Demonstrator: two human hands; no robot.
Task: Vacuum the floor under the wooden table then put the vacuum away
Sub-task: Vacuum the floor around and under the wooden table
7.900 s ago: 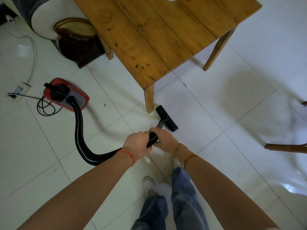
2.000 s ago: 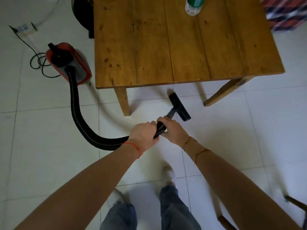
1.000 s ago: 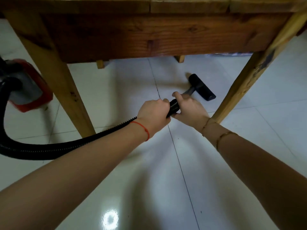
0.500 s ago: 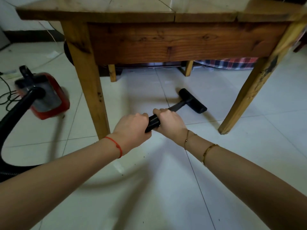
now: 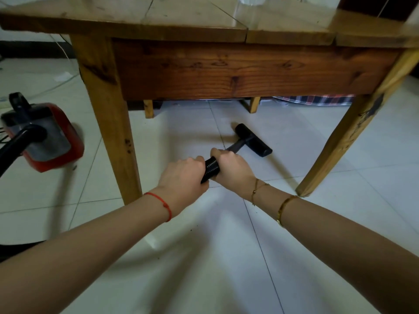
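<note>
Closer now, the worktop's near legs [image 5: 108, 123] flank the nozzle [image 5: 252, 140]; red vacuum [image 5: 47, 137] sits left. Left hand [image 5: 181, 177] and right hand [image 5: 233, 168] both grip the hose [image 5: 210, 168].

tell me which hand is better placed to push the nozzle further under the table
Right, probably. The right hand grips the hose at its front end, nearest the nozzle, so it steers it directly. The left hand holds further back and mainly supports the hose.
</note>
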